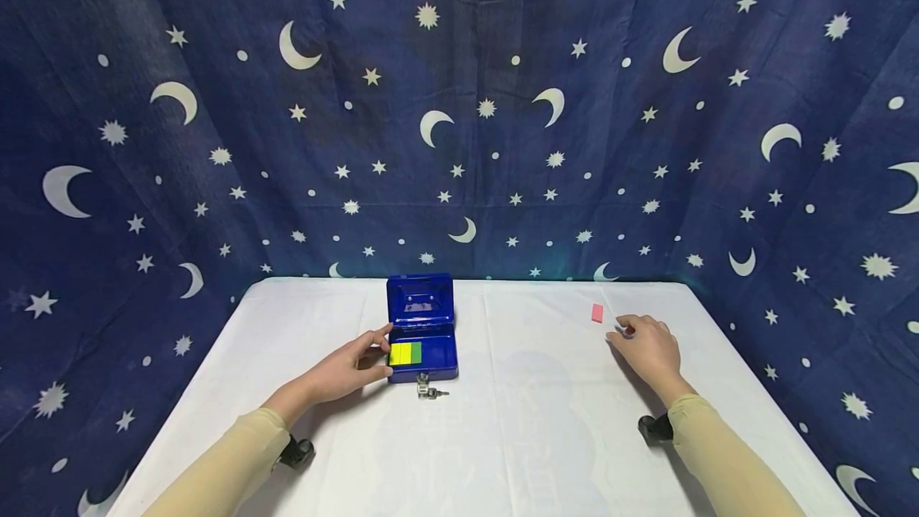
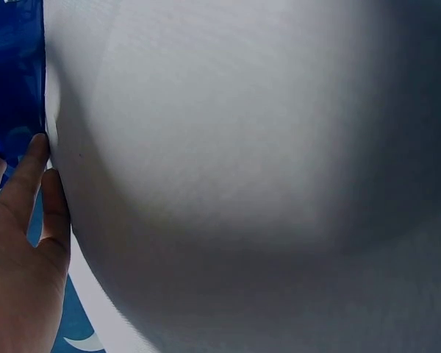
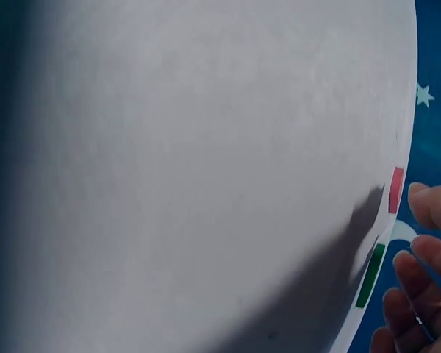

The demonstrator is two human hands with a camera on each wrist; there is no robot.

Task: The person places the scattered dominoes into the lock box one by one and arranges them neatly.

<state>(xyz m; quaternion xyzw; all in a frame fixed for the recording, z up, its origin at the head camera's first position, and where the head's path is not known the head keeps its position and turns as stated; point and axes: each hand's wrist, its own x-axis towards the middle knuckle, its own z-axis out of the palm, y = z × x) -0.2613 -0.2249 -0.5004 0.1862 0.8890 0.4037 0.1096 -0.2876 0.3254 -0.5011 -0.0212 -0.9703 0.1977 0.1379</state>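
Keep your left grip (image 1: pixel 348 367) light: its fingers lie extended against the left side of the blue box (image 1: pixel 439 354), and excess pressure could slide it across the tabletop (image 1: pixel 538 437). Your right grip (image 1: pixel 649 348) is partly open, nothing visible in it, near the pink block (image 1: pixel 597 313) and green block (image 3: pixel 370 276) toward the far right corner; a low sweep could displace both. The raised lid (image 1: pixel 420 287) blocks access from the far edge. Keys (image 1: pixel 435 394) project at the front.

Table (image 1: pixel 546 445): bright and clear in the head view
Curtain (image 1: pixel 481 170): darker, pattern crisp
Box (image 1: pixel 439 353): glossy, faint reflections
Right hand (image 1: pixel 649 349): dark shadow across its wrist view
Wrist views: dim, greyish, darkened sides, curved edges
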